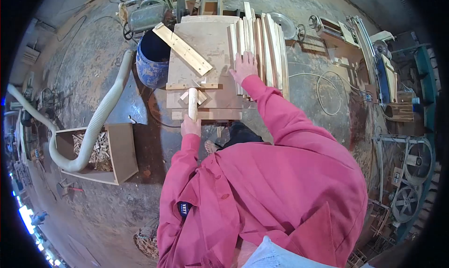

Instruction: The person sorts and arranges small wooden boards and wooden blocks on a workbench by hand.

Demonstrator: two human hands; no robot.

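Closed round the near end of a pale wooden piece is my left hand. The piece's far end lies at a small blade in a wooden strip on the worktable. My right hand rests with its fingers spread on a row of long wooden strips along the table's right side. A wider board lies slanted at the table's left, beyond my left hand. Small crossed wood pieces sit under the held piece.
Left of the table stands a blue barrel. A ribbed hose runs down to a box of wood scraps. A cable loops on the floor at right. Machines stand at the far right.
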